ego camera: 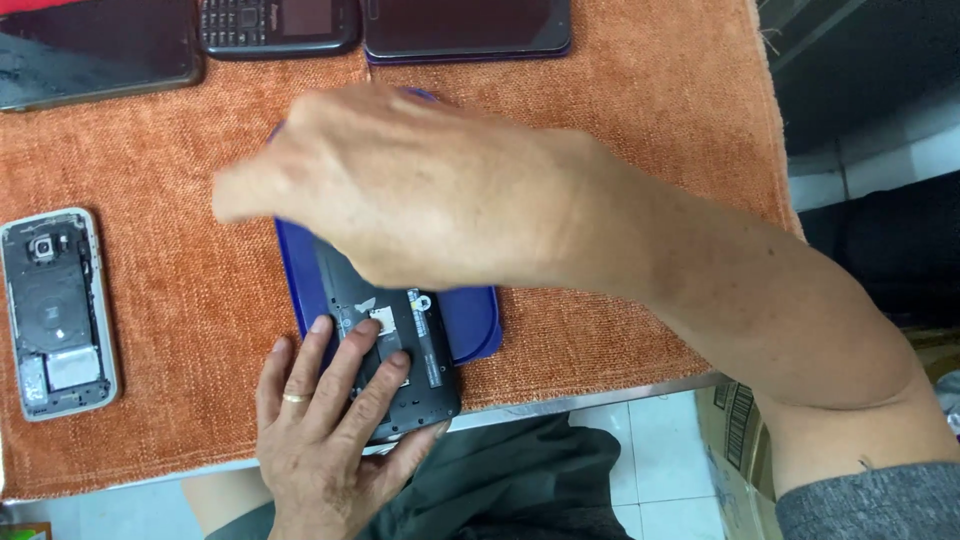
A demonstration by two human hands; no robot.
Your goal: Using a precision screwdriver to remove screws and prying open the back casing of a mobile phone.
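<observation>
A black opened phone [420, 350] with its back removed lies on an orange cloth [620, 130], partly on top of a blue back cover [470, 320]. My left hand [330, 420], with a ring on one finger, presses flat on the phone's lower end, fingers spread. My right hand [400, 190] reaches across from the right and hovers over the phone's upper part, hiding it. The right hand looks blurred, and I cannot see whether its fingers hold anything.
Another opened phone [55, 310] with a silver frame lies at the left. Along the far edge lie a dark phone [95, 50], a keypad phone [280, 25] and a purple-edged phone [465, 25]. The table edge [590, 400] runs near me; a cardboard box [735, 430] stands at the lower right.
</observation>
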